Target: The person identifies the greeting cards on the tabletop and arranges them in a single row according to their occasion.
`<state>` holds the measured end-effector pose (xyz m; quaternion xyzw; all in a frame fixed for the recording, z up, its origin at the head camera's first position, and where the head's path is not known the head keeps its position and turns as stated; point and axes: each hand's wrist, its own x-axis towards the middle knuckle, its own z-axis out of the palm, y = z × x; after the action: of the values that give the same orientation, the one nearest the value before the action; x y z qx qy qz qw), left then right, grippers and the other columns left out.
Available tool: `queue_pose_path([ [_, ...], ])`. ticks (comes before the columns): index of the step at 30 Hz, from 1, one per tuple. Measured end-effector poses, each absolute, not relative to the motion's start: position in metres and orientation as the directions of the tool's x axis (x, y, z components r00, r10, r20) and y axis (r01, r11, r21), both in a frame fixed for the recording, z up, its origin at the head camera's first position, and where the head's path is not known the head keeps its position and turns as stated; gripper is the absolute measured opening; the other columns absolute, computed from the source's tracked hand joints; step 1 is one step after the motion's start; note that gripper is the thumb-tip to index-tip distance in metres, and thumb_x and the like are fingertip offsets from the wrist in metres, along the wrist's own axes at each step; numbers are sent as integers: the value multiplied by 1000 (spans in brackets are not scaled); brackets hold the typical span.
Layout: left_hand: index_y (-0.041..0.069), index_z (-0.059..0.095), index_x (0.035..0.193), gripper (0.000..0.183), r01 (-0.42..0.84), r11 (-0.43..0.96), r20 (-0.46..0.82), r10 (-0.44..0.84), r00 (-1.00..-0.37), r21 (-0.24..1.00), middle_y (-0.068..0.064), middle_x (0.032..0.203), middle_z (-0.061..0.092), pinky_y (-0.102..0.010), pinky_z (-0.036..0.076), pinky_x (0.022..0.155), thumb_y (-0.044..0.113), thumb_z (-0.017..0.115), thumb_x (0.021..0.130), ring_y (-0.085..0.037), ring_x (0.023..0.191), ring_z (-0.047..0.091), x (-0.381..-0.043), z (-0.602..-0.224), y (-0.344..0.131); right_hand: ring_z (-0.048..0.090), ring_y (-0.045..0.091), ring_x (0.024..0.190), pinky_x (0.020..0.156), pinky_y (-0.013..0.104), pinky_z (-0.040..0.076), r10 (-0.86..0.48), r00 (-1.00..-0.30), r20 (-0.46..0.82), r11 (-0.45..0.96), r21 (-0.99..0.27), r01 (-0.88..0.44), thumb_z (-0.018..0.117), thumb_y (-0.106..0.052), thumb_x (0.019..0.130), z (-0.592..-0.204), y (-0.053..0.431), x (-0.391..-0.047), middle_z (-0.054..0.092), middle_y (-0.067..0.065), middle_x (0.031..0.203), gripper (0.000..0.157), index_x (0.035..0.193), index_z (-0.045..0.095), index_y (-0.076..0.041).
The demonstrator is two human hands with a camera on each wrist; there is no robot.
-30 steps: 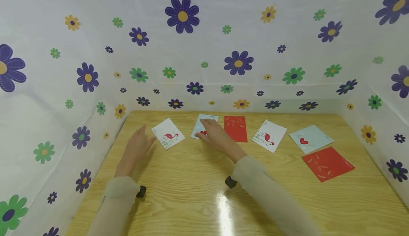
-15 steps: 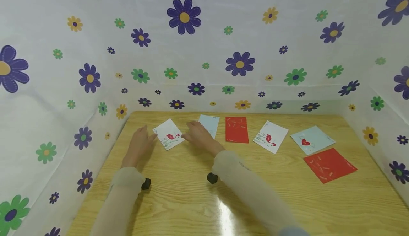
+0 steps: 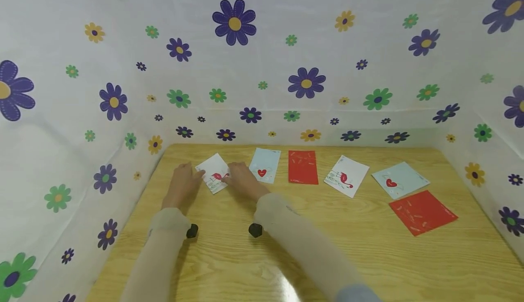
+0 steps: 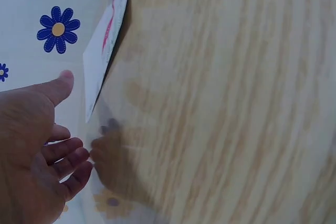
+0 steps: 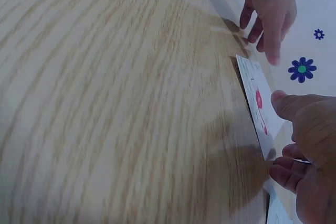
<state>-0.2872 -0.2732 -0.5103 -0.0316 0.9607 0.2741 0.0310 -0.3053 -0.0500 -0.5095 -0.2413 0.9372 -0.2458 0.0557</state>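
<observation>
A white card with a red flamingo (image 3: 211, 167) lies flat at the far left of the wooden table, between my two hands. My left hand (image 3: 182, 186) is at the card's left side; in the left wrist view its thumb and fingers (image 4: 73, 181) are apart from the card. At the card's right side, my right hand (image 3: 245, 182) reaches over its edge, thumb spread from the fingers. The right wrist view has the right fingers (image 5: 290, 174) close to the card's edge; whether they touch it I cannot tell.
To the right lie a pale blue heart card (image 3: 268, 161), a red card (image 3: 303, 167), another flamingo card (image 3: 346, 174), a second blue heart card (image 3: 399, 179) and a second red card (image 3: 423, 213). Flower-printed cloth (image 3: 270, 56) walls the table's back and sides.
My right hand has moved left from the blue heart card to the flamingo card's right edge, uncovering the heart. The left hand has shifted slightly right, nearer the card.
</observation>
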Motion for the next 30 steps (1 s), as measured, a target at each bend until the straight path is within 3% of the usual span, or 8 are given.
queue_pose_path([
  [10, -9, 24, 158, 84, -134, 840, -115, -86, -990, 525, -32, 158, 22, -66, 26, 116, 51, 51, 106, -52, 144, 23, -288, -514, -267, 54, 24, 109, 95, 37, 47, -444, -895, 42, 842, -322, -433, 69, -38, 100, -515, -65, -303, 69, 5, 110, 35, 116, 69, -6],
  [18, -7, 34, 155, 76, -125, 863, -100, -86, -991, 490, -32, 156, 24, -67, 31, 113, 47, 54, 106, -51, 140, 25, -287, -514, -263, 52, 22, 110, 97, 38, 47, -434, -900, 46, 841, -338, -423, 70, -37, 99, -519, -66, -302, 69, 4, 118, 36, 122, 69, -9],
  [25, -3, 42, 153, 66, -125, 822, -79, -97, -992, 556, -30, 154, 28, -64, 34, 112, 39, 59, 105, -48, 139, 28, -287, -513, -259, 53, 26, 122, 108, 40, 42, -441, -895, 65, 813, -394, -430, 71, -31, 99, -519, -64, -300, 65, 8, 137, 45, 136, 65, -6],
  [30, -3, 42, 152, 66, -159, 794, -88, -132, -987, 586, -28, 153, 31, -60, 37, 112, 36, 63, 103, -43, 136, 31, -291, -515, -258, 52, 29, 129, 113, 40, 38, -450, -889, 90, 789, -427, -442, 73, -27, 98, -518, -64, -300, 62, 11, 141, 50, 140, 61, -3],
])
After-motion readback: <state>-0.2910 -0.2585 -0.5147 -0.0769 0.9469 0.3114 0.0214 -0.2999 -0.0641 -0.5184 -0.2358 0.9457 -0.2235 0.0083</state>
